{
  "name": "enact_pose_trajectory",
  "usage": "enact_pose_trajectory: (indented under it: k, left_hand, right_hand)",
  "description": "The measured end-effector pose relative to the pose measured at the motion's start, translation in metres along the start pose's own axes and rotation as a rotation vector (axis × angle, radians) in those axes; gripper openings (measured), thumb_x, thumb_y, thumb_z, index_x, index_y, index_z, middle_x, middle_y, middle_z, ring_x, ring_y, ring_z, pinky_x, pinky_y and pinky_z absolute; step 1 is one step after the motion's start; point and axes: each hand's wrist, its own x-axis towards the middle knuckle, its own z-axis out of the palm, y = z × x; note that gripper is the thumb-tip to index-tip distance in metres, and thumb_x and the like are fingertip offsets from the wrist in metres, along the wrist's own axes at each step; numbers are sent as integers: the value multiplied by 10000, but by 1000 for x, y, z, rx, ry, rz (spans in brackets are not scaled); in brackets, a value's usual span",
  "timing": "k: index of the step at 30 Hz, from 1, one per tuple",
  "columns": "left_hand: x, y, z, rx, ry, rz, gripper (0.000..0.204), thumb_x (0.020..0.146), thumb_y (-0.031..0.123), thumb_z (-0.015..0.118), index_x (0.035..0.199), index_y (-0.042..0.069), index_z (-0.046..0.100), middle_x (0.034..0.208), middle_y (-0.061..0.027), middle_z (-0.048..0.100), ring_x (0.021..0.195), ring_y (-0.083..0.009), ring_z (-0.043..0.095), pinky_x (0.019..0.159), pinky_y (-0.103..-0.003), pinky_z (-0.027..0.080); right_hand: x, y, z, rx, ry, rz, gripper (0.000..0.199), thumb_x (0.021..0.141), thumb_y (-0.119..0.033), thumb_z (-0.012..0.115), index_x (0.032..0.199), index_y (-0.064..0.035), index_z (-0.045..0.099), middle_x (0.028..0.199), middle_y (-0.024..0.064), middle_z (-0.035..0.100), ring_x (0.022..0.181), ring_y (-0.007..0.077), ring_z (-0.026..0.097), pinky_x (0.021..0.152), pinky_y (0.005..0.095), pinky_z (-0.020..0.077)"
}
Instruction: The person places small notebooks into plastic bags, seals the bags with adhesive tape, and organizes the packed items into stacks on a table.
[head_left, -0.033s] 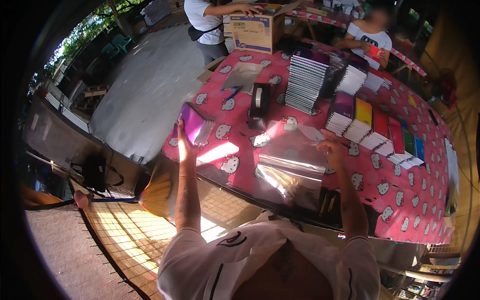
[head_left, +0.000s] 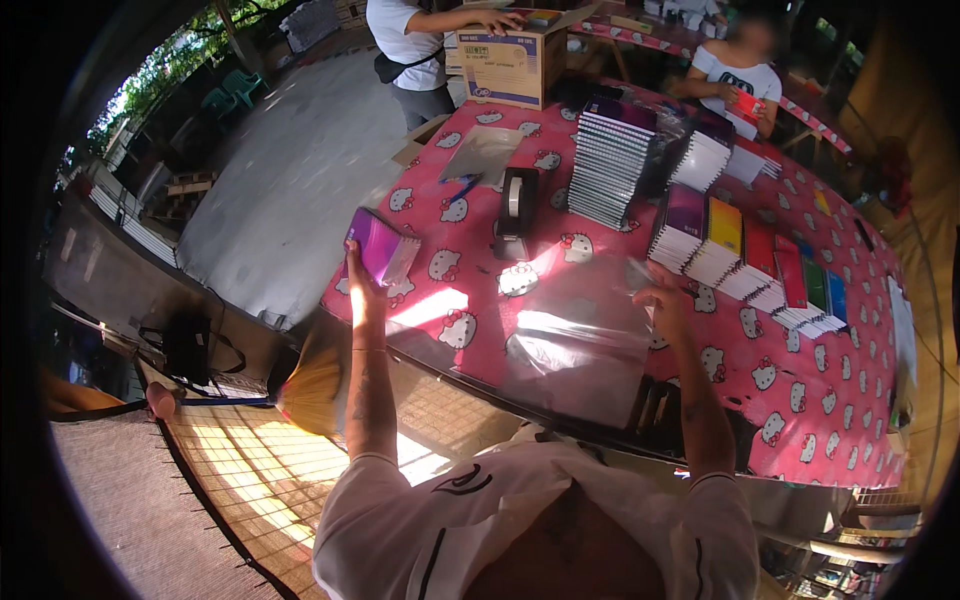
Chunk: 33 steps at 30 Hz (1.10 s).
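Observation:
At the table's left edge, my left hand [head_left: 364, 272] is closed round a spiral notebook with a purple cover [head_left: 376, 240], held tilted. A clear plastic sheet or bag [head_left: 575, 350] lies across the near part of the table, shining in the sunlight. My right hand [head_left: 662, 302] is at its upper right corner, fingers bent together in what looks like a pinch on the plastic; the exact grip is too small to make out. Between my hands and farther back stands a black tape dispenser [head_left: 516, 212] with a roll in it.
A tall notebook stack [head_left: 612, 165] rises behind the dispenser. Right of it stand shorter piles with yellow [head_left: 727, 224], red and other covers. A cardboard box [head_left: 502, 68] is at the far edge, with one person beside it; another person holds a red notebook [head_left: 745, 105].
The purple notebook has shifted slightly left and its cover tilts differently. The clear plastic's bright folds have changed, and its part beside my right hand has moved.

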Motion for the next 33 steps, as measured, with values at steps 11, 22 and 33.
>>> enact_pose_trajectory:
  k: [11,22,33]
  left_hand:
    - [63,-18,-73,308,572,-8,665,789,602,757,1050,-6,687,960,-138,703,709,-222,683,553,-379,560]
    - [132,-39,-62,188,342,-48,597,914,588,618,1002,-1,656,765,-82,646,608,-203,642,536,-355,526]
    - [23,-108,106,998,330,844,760,941,492,625,1456,-14,389,1386,-315,420,1308,-475,391,1085,-535,336]
  right_hand:
    - [-71,-77,67,-578,-310,315,896,746,-592,737,1433,-97,441,1526,174,340,1443,375,293,1095,685,265]
    - [-80,-81,86,-581,-126,436,912,799,-607,693,1502,-127,366,1572,224,248,1478,432,206,1111,723,174]
    - [-113,-46,-76,-733,263,647,727,847,-287,729,1489,-154,413,1591,228,230,1459,421,262,1127,620,251]
